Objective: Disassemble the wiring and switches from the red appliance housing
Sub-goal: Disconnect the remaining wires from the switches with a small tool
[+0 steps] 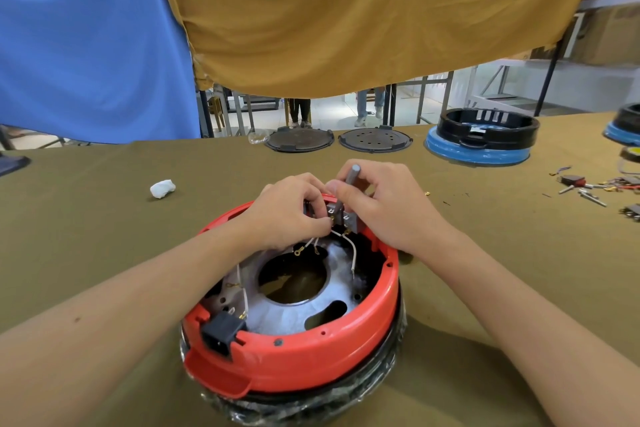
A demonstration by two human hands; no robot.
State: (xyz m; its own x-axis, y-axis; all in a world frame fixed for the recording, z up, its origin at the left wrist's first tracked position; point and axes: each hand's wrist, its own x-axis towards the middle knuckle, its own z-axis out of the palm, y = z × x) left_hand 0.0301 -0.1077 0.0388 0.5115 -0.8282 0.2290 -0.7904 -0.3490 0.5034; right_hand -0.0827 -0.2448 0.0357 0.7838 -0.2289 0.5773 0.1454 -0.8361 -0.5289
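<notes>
The red appliance housing (311, 354) lies upside down on the olive cloth, its open underside facing up. At its far rim sits a grey switch block (349, 220) with white wires (351, 253) trailing into the housing. My left hand (287, 211) pinches a wire terminal at the switch block. My right hand (384, 201) holds a grey screwdriver (348, 189), its tip down at the switch block. A black power socket (221, 331) sits in the near left rim, with wires beside it.
Two dark round plates (299, 139) (375, 139) lie at the table's far edge. A blue and black housing (481, 139) stands at the far right. Loose screws and small parts (595, 187) lie to the right. A crumpled white wad (162, 188) lies at the left.
</notes>
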